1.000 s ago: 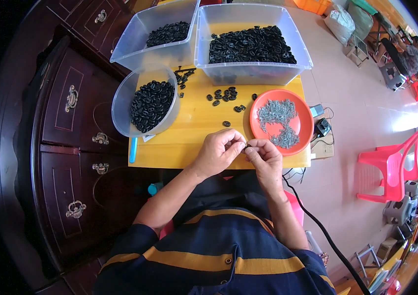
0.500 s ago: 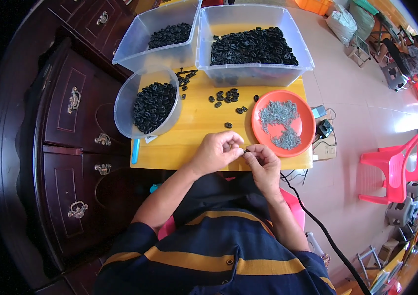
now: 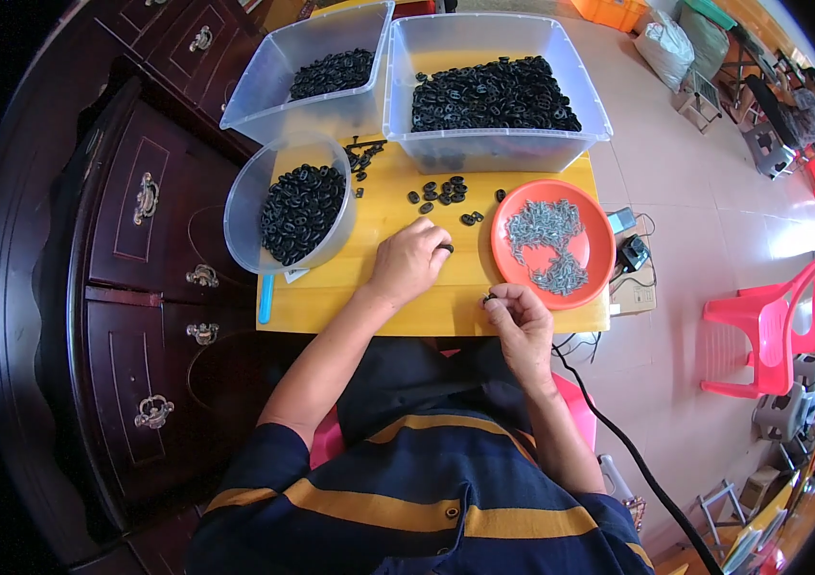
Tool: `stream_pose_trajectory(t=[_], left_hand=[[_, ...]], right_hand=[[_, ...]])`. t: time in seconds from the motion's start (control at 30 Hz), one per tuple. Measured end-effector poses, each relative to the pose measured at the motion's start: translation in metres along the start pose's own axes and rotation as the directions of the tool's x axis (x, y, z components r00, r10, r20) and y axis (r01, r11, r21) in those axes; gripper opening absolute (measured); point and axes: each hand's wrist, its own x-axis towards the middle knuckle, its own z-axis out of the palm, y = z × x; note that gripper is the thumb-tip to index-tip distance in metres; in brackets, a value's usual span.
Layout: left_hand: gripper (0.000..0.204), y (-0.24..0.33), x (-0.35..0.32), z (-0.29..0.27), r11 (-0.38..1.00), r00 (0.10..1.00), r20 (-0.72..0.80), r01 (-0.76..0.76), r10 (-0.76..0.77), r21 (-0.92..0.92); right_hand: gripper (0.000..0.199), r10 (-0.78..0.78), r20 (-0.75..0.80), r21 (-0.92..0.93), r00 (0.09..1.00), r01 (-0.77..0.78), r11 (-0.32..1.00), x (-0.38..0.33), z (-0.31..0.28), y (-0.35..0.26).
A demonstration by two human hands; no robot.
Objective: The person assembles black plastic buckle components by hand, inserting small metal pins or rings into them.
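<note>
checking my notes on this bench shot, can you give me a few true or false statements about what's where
1. The left hand rests on the yellow table with a small black ring at its fingertips. True.
2. The orange plate holds black rings. False: it holds a pile of small grey metal parts.
3. The right hand pinches a small dark piece near the table's front edge. True.
4. The round clear bowl is empty. False: it is well filled with black rings.
5. Loose black rings lie on the table in front of the large clear bin. True.
</note>
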Motion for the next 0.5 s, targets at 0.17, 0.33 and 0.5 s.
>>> stream_pose_trajectory(t=[0.17, 0.33, 0.5], left_hand=[[0.011, 0.001, -0.007, 0.002, 0.998, 0.998, -0.03, -0.063, 0.062, -0.006], [0.007, 0.017, -0.027, -0.004, 0.827, 0.996, 0.058, 0.09, -0.07, -0.554], [0.009, 0.027, -0.034, -0.017, 0.838, 0.996, 0.059, -0.018, 0.06, -0.546]], right_hand=[[0.017, 0.004, 0.01, -0.017, 1.0, -0.004, 1.0, 0.003, 0.001, -0.002], [0.015, -0.011, 0.019, 0.041, 1.0, 0.011, 0.999, 0.004, 0.005, -0.007], [0.013, -0.013, 0.072, 0.236, 0.997, -0.005, 0.972, 0.006, 0.008, -0.011]])
